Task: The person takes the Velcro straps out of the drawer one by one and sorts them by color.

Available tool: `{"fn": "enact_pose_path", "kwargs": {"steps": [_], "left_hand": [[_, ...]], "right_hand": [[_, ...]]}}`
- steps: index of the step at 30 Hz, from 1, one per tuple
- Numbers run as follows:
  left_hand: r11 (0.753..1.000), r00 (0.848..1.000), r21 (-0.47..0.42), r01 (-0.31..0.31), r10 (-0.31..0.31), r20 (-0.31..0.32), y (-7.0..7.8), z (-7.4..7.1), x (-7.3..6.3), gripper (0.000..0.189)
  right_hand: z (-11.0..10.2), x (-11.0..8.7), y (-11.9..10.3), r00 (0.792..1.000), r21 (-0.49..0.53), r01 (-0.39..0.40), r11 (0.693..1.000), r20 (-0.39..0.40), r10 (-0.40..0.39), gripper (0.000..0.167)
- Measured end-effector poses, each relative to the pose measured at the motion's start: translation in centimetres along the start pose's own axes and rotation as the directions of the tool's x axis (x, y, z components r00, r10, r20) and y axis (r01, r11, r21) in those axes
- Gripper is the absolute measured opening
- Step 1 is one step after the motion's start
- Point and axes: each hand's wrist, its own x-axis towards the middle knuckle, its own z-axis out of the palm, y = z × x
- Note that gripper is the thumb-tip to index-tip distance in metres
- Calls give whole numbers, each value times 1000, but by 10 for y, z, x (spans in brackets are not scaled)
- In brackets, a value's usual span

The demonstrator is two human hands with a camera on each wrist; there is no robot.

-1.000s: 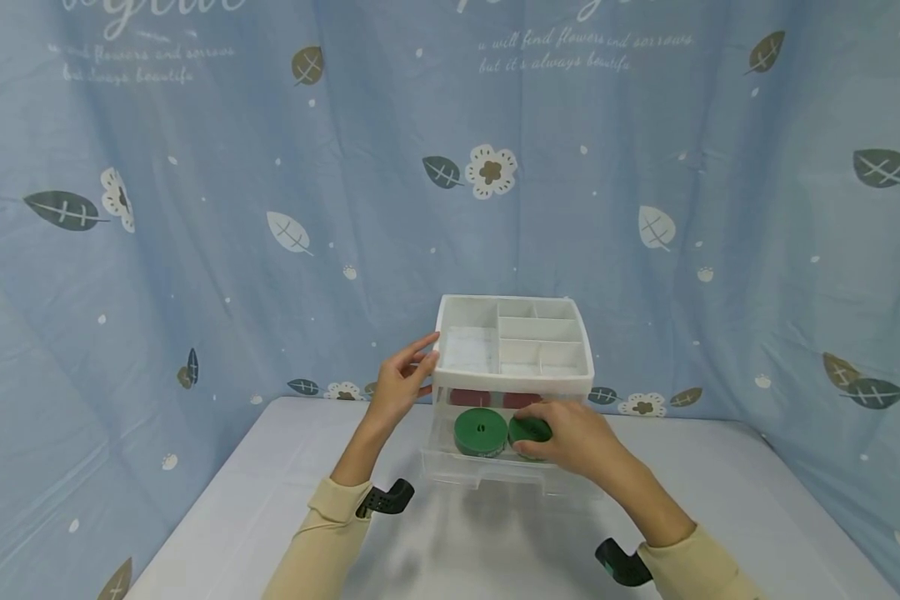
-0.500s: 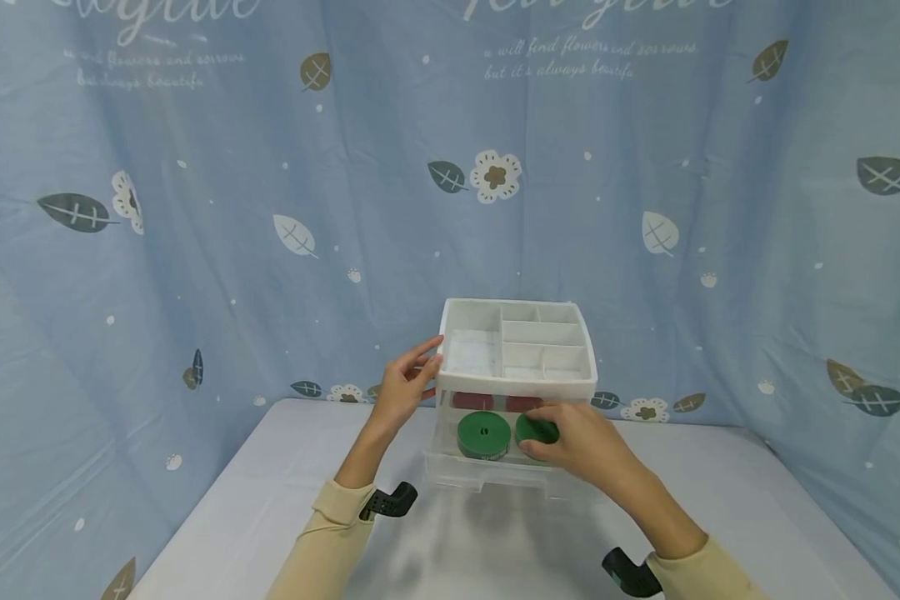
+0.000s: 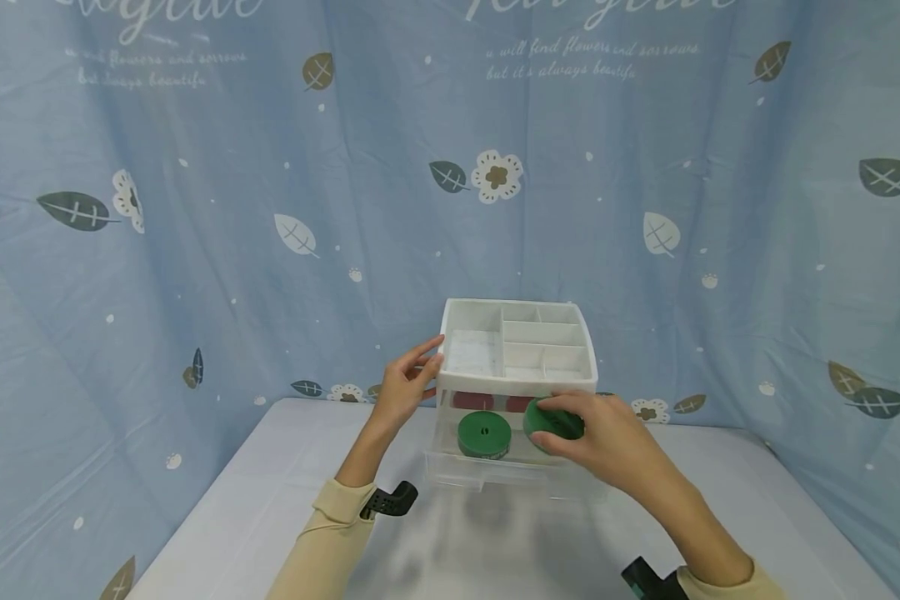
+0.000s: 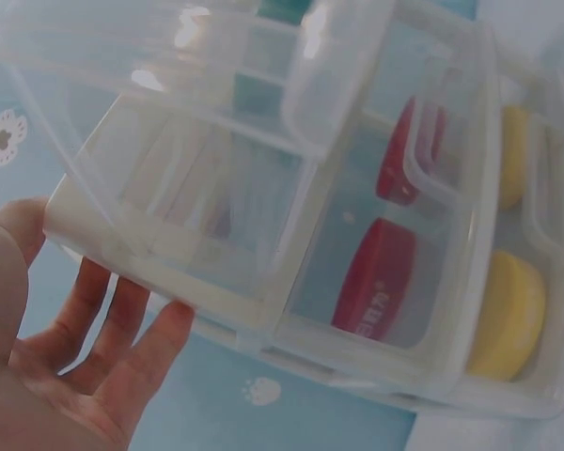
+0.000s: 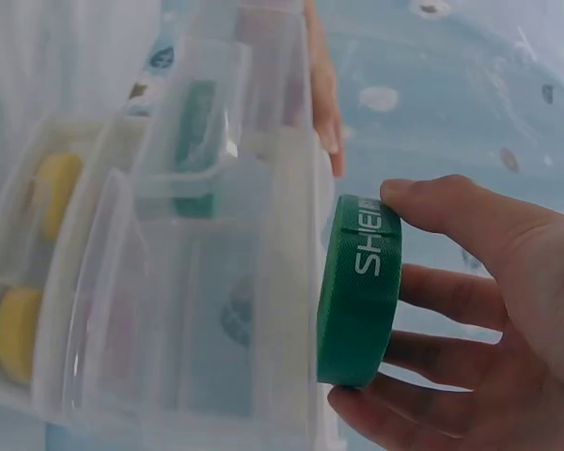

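My right hand [image 3: 607,433] pinches a green roll of tape [image 5: 362,301] with pale lettering on its side. Thumb and fingers lie on opposite edges of it. The roll is tilted and raised at the right end of a pulled-out clear drawer [image 3: 450,467]. A second green roll of tape [image 3: 483,433] lies flat in that drawer's left part. At the left side of the white-topped drawer organizer [image 3: 543,388], my left hand [image 3: 403,385] touches the edge with outstretched fingertips [image 4: 179,319].
Red rolls [image 4: 376,282] sit in the drawer below, yellow rolls [image 4: 509,315] in the lowest one. The organizer's white top tray [image 3: 471,354] has several compartments. It stands on a white table [image 3: 292,467] before a blue patterned curtain [image 3: 360,125].
My right hand has lifted the right green roll and moved it slightly right, away from the other roll. My left hand stays at the organizer's side.
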Motion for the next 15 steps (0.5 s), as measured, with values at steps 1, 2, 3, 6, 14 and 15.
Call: {"fn": "enact_pose_path", "kwargs": {"steps": [1, 2, 3, 6, 14, 15], "left_hand": [[1000, 1000, 3, -4, 4, -6, -4, 0, 2, 44], [1000, 1000, 6, -8, 8, -13, -9, 0, 3, 44], [1000, 1000, 7, -13, 13, -18, -13, 0, 5, 43], [1000, 999, 7, -26, 26, -28, -26, 0, 10, 43], [1000, 999, 10, -28, 28, -17, -27, -1, 11, 43], [1000, 1000, 11, -27, 27, -15, -27, -1, 11, 44]], "right_hand": [[-3, -1, 1, 1000, 4, -7, 1000, -8, 7, 39], [-5, -3, 3, 1000, 1, -12, 1000, -24, 12, 39], [-8, -5, 5, 999, 1, -17, 1000, -38, 17, 39], [-15, -9, 16, 996, 9, -35, 999, -79, 36, 39], [-25, -19, 55, 980, 62, -114, 991, -157, 123, 45], [-24, -20, 60, 977, 62, -126, 990, -163, 135, 45]]}}
